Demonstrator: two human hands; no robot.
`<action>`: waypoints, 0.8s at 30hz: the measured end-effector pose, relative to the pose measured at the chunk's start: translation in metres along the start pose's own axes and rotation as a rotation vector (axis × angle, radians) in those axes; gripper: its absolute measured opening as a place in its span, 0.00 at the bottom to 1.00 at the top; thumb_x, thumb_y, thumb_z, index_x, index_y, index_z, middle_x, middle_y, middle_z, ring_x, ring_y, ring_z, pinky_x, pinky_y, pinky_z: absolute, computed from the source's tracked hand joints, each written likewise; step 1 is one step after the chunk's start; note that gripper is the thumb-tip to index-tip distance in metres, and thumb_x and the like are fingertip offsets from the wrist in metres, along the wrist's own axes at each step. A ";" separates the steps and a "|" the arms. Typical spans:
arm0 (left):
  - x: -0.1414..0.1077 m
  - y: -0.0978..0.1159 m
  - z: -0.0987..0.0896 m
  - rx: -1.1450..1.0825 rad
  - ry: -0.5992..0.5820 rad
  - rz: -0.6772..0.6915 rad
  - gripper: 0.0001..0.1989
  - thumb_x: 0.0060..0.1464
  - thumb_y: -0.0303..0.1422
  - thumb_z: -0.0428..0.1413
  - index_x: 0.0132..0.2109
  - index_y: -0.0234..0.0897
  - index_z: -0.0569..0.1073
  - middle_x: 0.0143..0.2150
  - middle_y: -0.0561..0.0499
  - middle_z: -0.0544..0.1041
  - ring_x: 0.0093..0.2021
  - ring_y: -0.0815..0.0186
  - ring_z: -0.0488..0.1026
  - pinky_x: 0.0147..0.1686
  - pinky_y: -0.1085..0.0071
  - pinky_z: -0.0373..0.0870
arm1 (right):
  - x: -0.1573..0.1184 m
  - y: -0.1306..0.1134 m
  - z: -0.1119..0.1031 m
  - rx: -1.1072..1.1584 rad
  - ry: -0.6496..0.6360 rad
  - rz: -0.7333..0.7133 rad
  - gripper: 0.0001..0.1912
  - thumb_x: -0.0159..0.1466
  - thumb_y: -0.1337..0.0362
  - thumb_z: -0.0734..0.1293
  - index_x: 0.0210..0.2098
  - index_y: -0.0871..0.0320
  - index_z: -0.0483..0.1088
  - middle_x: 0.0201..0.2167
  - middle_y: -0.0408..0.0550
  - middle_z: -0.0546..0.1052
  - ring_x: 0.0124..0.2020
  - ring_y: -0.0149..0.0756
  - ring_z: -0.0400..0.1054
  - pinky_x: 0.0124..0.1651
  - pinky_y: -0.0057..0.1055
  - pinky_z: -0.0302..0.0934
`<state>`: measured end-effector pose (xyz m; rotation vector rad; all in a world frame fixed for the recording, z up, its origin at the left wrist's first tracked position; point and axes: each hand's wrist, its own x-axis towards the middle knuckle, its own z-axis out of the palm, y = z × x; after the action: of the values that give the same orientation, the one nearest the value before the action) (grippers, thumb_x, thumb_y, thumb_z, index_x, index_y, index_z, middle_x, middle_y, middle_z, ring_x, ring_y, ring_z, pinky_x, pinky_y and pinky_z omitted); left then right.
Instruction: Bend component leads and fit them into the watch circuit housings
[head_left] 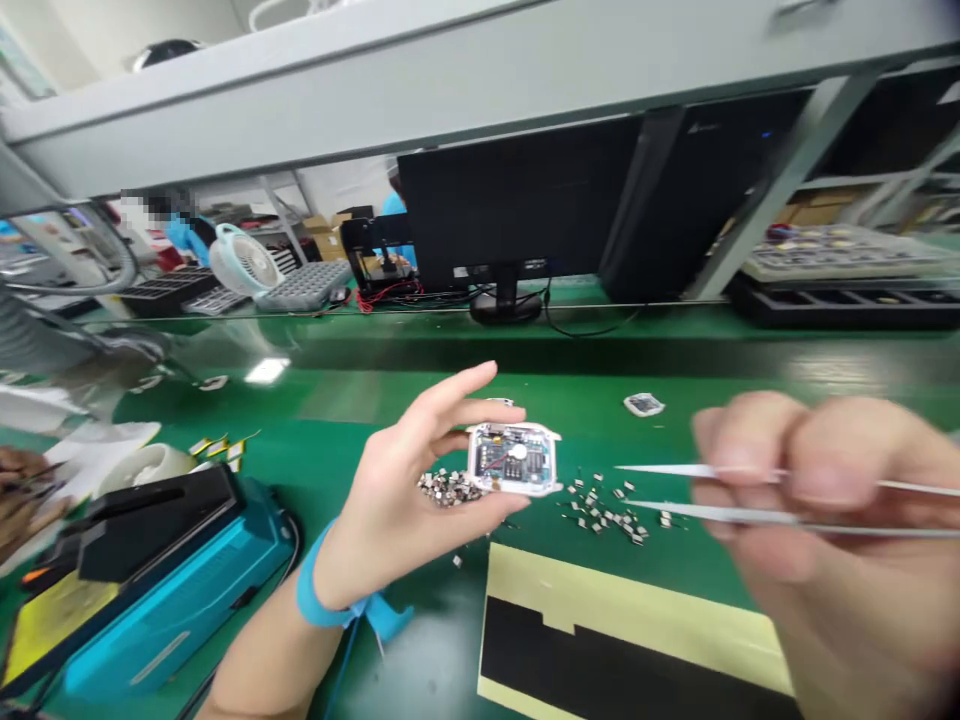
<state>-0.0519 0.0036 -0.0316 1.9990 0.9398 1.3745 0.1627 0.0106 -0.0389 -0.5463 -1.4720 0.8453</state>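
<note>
Between thumb and fingers, my left hand [409, 490] holds a white watch-like case [516, 460] with its circuit board facing me; a blue strap [315, 585] circles the wrist. My right hand [817, 500] grips metal tweezers [675, 470], whose two tips are apart and point left toward the case without touching it. Small metal components [611, 518] lie scattered on the green mat between the hands, and a denser pile [448, 487] shows behind my left hand. Another white case [643, 404] rests farther back on the mat.
A yellow sheet with a black strip [622, 650] lies in front. At left stand a blue device [180, 600], a white tape roll [154, 468] and yellow parts [235, 450]; another person's hand [22, 500] is at the far left edge. A monitor [517, 200] stands behind.
</note>
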 end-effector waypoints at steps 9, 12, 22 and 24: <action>-0.011 0.004 0.010 0.086 -0.094 0.066 0.34 0.42 0.24 0.61 0.56 0.42 0.58 0.46 0.48 0.73 0.46 0.62 0.71 0.43 0.72 0.73 | 0.002 -0.013 0.014 -0.104 -0.308 -0.064 0.04 0.57 0.70 0.66 0.32 0.56 0.71 0.33 0.42 0.76 0.36 0.33 0.69 0.38 0.27 0.67; -0.011 0.003 0.009 0.115 -0.096 0.086 0.32 0.43 0.24 0.61 0.56 0.41 0.60 0.46 0.48 0.73 0.45 0.62 0.72 0.44 0.71 0.72 | -0.003 -0.014 0.010 -0.231 -0.411 -0.114 0.08 0.62 0.66 0.61 0.37 0.54 0.71 0.37 0.43 0.76 0.41 0.32 0.69 0.42 0.25 0.67; -0.007 0.006 0.010 0.213 -0.191 0.183 0.20 0.45 0.26 0.59 0.47 0.35 0.67 0.44 0.47 0.74 0.45 0.65 0.71 0.44 0.71 0.70 | -0.024 -0.021 0.009 -0.673 -0.438 -0.339 0.10 0.63 0.62 0.60 0.39 0.55 0.72 0.41 0.44 0.74 0.44 0.33 0.69 0.49 0.22 0.64; -0.007 0.006 0.010 0.199 -0.177 0.155 0.20 0.46 0.26 0.59 0.48 0.35 0.67 0.45 0.47 0.73 0.45 0.64 0.71 0.44 0.71 0.70 | -0.026 -0.026 0.009 -0.684 -0.407 -0.285 0.11 0.63 0.59 0.60 0.39 0.53 0.72 0.41 0.44 0.75 0.43 0.34 0.69 0.49 0.24 0.64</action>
<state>-0.0430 -0.0061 -0.0349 2.3432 0.8860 1.1969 0.1600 -0.0271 -0.0350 -0.6623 -2.1709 0.2092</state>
